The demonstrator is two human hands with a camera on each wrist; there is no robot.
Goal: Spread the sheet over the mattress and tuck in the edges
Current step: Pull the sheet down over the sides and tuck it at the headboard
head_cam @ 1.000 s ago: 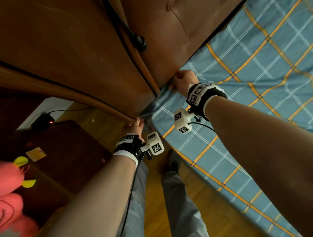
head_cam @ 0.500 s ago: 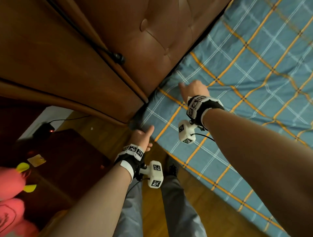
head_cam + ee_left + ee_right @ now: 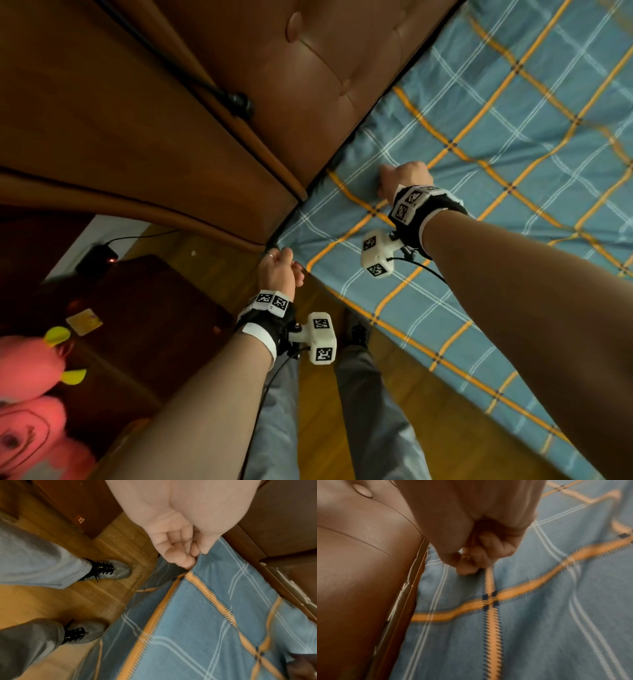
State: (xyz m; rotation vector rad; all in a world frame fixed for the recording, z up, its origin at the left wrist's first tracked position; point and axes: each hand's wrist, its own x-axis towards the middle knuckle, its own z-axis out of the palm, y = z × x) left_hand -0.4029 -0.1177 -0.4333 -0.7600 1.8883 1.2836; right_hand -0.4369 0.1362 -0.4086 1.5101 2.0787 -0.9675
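Note:
The blue sheet [image 3: 513, 137] with orange and white checks lies over the mattress, up against the brown padded headboard [image 3: 325, 85]. My left hand [image 3: 279, 270] is at the mattress corner beside the headboard. In the left wrist view its thumb and curled fingers [image 3: 180, 555] pinch the sheet [image 3: 197, 615] at the corner edge. My right hand [image 3: 404, 180] sits on top of the sheet close to the headboard. In the right wrist view its curled fingers [image 3: 476, 559] and thumb grip a bit of the sheet [image 3: 539, 601], which wrinkles around them.
A dark wooden nightstand [image 3: 137, 325] stands left of the bed with pink plush toys [image 3: 30, 394] at its near side. A black cable and plug [image 3: 238, 102] run across the headboard. My shoes [image 3: 109, 569] stand on the wooden floor [image 3: 394, 394] beside the mattress.
My right hand came out of the gap at the headboard and moved right onto the sheet's top. My left hand dropped away from the corner, then returned and took hold of the sheet.

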